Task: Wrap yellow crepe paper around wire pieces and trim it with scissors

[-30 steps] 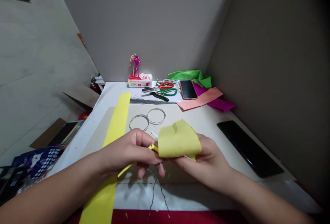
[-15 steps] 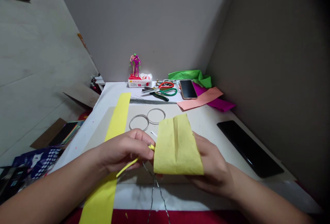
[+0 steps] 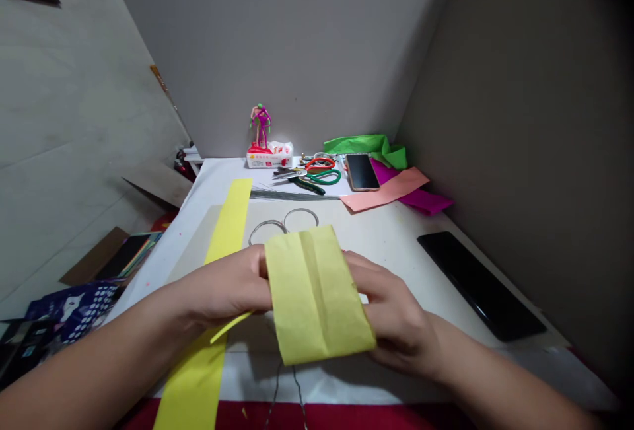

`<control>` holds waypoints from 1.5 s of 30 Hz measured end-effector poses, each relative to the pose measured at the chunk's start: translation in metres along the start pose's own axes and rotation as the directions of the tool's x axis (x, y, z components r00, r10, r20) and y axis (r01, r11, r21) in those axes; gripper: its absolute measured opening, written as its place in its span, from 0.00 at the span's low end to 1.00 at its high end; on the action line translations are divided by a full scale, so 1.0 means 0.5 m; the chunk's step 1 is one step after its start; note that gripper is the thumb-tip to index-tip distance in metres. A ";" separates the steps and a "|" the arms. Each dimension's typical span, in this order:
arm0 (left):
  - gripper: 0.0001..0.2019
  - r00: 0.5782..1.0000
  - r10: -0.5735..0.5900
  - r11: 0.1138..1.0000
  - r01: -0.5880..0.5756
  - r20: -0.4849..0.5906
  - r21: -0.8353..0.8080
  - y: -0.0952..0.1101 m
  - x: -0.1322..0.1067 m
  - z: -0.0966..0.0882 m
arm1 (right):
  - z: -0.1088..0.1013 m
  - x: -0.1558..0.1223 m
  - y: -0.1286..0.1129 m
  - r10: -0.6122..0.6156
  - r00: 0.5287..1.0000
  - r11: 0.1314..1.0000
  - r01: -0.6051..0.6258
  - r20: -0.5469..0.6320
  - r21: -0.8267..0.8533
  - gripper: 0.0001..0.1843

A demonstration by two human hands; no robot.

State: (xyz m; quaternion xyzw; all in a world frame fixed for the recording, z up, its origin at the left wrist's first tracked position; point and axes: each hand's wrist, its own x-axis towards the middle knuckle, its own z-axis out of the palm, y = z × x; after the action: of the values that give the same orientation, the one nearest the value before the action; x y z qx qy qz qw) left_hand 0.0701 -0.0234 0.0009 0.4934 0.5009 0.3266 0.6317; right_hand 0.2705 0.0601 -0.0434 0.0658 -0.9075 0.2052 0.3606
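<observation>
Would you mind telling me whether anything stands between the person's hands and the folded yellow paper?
Nothing visible does: the left hand and right hand both touch the folded yellow paper. A narrow yellow strip pokes out below the left hand, not between them.

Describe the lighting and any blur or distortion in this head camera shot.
In the head view, wide-angle distortion makes the walls lean inward; the right wall falls dark toward its corner; the folded yellow paper casts a soft shadow below it; the left hand and right hand show no obvious blur.
</observation>
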 end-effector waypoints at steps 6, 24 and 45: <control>0.08 0.980 -0.200 0.967 0.198 -0.007 0.159 0.012 -0.013 -0.017 | 0.004 0.005 -0.008 -0.037 0.999 0.998 0.038 -0.027 0.044 0.13; 0.13 0.991 -0.074 0.889 0.118 -0.114 0.444 0.021 -0.016 -0.023 | -0.021 0.010 -0.023 0.332 0.924 0.897 -0.246 -0.191 0.368 0.16; 0.12 0.977 -0.062 0.895 0.145 -0.205 0.421 0.025 -0.016 0.019 | 0.021 0.022 -0.026 0.349 0.915 0.937 -0.343 -0.201 0.065 0.06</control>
State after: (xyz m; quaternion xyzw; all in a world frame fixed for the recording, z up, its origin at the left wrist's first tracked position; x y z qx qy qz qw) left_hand 0.0778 -0.0298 0.0152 0.5614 0.6433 0.2174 0.4731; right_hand 0.2592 0.0444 -0.0385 -0.1124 -0.8588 0.2844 0.4111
